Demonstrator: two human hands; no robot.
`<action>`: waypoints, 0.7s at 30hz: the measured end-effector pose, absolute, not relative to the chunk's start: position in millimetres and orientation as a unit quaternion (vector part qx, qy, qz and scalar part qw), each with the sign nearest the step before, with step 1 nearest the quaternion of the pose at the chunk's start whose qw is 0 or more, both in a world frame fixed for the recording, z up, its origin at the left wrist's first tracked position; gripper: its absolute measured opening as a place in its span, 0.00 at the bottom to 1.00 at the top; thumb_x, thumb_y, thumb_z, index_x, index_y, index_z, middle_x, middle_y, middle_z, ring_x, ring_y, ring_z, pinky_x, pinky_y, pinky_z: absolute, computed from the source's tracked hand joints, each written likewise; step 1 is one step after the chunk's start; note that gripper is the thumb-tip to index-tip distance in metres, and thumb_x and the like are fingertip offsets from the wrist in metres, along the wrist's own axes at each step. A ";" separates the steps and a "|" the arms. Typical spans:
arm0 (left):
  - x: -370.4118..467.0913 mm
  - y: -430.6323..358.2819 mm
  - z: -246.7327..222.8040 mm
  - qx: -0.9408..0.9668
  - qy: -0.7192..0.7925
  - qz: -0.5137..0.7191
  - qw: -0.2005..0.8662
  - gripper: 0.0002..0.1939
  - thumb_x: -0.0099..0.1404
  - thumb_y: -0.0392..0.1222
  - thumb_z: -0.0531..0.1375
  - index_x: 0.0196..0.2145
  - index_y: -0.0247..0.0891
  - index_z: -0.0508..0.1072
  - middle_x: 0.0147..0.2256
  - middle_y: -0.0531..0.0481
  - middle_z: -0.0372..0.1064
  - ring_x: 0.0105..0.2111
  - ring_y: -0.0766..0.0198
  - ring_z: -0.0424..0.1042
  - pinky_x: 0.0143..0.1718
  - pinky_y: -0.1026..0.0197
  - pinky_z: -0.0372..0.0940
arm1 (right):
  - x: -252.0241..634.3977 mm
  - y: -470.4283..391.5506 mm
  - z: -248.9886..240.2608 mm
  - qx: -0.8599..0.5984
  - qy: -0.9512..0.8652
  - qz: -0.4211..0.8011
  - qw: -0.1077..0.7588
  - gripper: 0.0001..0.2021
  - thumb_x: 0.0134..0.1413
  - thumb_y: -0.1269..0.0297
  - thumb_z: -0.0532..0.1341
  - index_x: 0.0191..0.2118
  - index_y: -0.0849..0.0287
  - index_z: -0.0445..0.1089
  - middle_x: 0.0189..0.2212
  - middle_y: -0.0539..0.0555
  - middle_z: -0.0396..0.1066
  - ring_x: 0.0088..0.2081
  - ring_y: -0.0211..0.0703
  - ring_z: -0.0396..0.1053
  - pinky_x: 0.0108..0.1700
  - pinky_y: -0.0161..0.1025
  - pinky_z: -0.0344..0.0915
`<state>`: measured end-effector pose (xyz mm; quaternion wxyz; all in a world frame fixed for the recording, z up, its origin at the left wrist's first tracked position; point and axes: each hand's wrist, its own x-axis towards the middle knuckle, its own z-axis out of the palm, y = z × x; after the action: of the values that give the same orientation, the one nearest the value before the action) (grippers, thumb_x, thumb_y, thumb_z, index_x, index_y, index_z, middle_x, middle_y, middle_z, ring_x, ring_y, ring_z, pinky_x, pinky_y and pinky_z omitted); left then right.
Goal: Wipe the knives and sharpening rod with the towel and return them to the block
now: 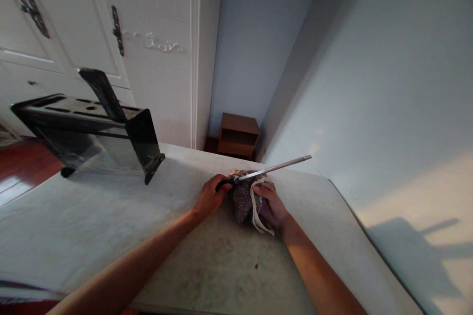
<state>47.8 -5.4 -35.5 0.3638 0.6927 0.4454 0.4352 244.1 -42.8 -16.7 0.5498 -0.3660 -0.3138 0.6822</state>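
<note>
My left hand (210,196) is closed round the black handle of a honing steel (283,164). Its metal rod points up and to the right, above the table. My right hand (274,205) grips a bunched grey-brown cloth (242,203) with a pale edge band. The cloth lies just under the handle end of the rod, and part of it is hidden by my right fingers. Whether the cloth presses against the rod, I cannot tell.
A black knife block (138,130) with clear sides stands at the left of the pale table (185,266), one black handle sticking up from it. White cabinets (158,83) rise behind. A small brown shelf unit (240,130) stands beyond the table; a wall (388,108) runs along the right.
</note>
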 end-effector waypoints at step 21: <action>45.1 -11.2 -33.1 0.761 0.456 0.328 0.325 0.08 0.63 0.44 0.58 0.39 0.40 0.65 0.37 0.47 0.74 0.38 0.55 0.73 0.40 0.57 0.63 | 246.0 -42.8 -18.9 -0.375 -0.300 0.684 0.549 0.14 0.31 0.65 0.76 0.31 0.59 0.78 0.26 0.50 0.78 0.27 0.38 0.74 0.33 0.33 0.71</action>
<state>45.1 -11.2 -33.1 0.3248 0.7609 0.4556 0.3284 246.0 -42.8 -18.9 0.5490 -0.3747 -0.3003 0.6841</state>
